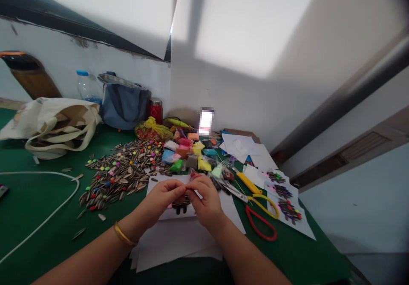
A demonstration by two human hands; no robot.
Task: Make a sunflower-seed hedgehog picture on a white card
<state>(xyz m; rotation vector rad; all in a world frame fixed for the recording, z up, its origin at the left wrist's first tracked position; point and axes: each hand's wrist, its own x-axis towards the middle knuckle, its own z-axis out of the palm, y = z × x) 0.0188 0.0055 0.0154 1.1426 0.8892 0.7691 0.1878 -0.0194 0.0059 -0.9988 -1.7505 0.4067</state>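
- The seed figure [180, 205], dark with a pink bit at its side, lies on white paper [179, 238], directly below the hands and partly hidden by them.
- The left hand [166, 193] and right hand [204, 197] come in from either side, wrists low, fingers curled, thumbs and fingertips meeting above the figure; I cannot tell whether they are closed on something small.
- Beyond the hands, clear packets [204, 164] hold soft coloured lumps: yellow, green, blue, brown.
- To the left spreads a pile of striped seeds [115, 176] dotted with bright little balls.
- To the right lie scissors [247, 198] and a yellow cutter [249, 183], then sheets bearing three more seed figures [289, 210].
- Behind the pile, a yellow plastic bag [151, 128] shows reddish contents; next to it stands a red flask [156, 112], shut.
- A blue bag [123, 104], a capped clear bottle [87, 89] and a gaping cream tote [60, 116] sit farther left; the tote's contents are unclear.
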